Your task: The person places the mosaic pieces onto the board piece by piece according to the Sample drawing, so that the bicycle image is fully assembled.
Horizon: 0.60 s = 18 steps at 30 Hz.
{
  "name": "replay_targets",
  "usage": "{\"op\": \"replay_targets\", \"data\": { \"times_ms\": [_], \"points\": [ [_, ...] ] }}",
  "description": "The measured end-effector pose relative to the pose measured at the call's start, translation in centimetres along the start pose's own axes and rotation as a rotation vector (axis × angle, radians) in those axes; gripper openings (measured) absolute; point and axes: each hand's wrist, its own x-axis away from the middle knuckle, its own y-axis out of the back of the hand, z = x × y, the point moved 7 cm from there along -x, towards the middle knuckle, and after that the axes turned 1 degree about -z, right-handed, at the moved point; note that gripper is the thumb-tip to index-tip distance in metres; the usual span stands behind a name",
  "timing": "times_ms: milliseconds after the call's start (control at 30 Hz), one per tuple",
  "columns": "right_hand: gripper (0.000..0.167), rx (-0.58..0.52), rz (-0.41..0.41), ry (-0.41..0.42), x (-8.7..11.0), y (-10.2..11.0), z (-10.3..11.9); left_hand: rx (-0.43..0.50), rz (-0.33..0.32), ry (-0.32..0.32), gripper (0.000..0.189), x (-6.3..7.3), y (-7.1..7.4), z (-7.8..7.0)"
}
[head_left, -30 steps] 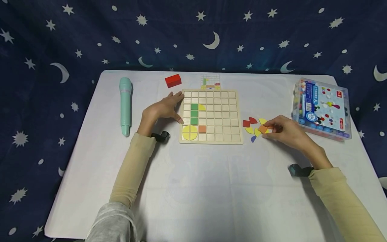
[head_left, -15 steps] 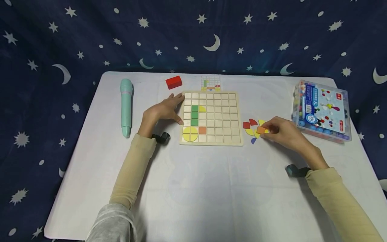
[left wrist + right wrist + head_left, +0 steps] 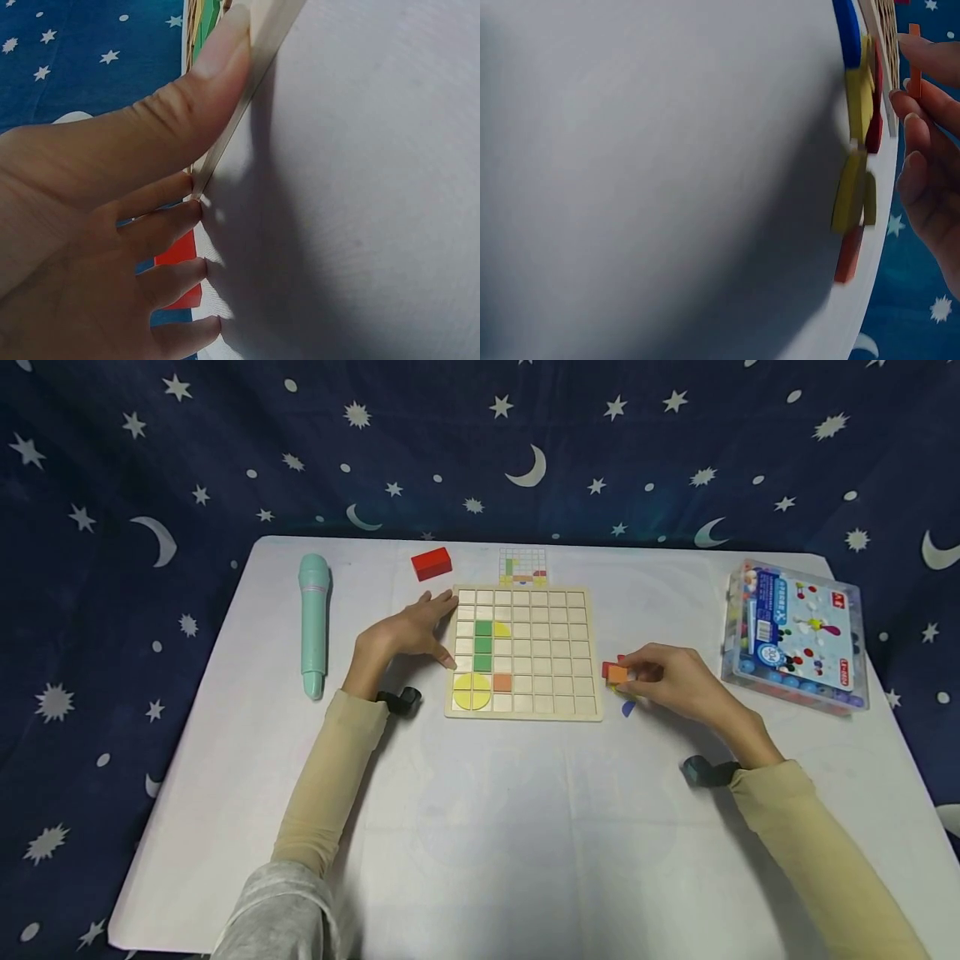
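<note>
Around a wooden board (image 3: 550, 652) spreads a white table (image 3: 525, 843), its surface faintly creased and marked with soft shadows from both arms; beyond the board's far side, and out past its left and right, hangs a dark blue cloth (image 3: 450, 443) with pale stars and moons. Against the board's left edge rests the left hand (image 3: 408, 631), fingers and thumb spread, gripping nothing. Just right of the board, the right hand (image 3: 671, 681) pinches an orange square (image 3: 617, 674) between thumb and fingers, partly hiding loose pieces, among them a blue piece (image 3: 627, 708) and yellow pieces (image 3: 847, 191). On the board lie green squares (image 3: 483, 646), a yellow circle (image 3: 472, 692) of quarters and another orange tile (image 3: 502, 682). Just beyond the board is a patterned card (image 3: 522, 566), a red block (image 3: 431, 563) to its far left; a mint-green stick (image 3: 312, 627) lies well left of it, and a clear box (image 3: 795, 639) well right.
</note>
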Motion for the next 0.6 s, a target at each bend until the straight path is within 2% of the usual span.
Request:
{"op": "replay_targets", "data": {
  "times_ms": [600],
  "points": [
    [0.032,-0.039,0.080,0.094,-3.0,-3.3,4.5,-0.006,0.010,-0.005,0.119,-0.2,0.0,0.1]
  ]
}}
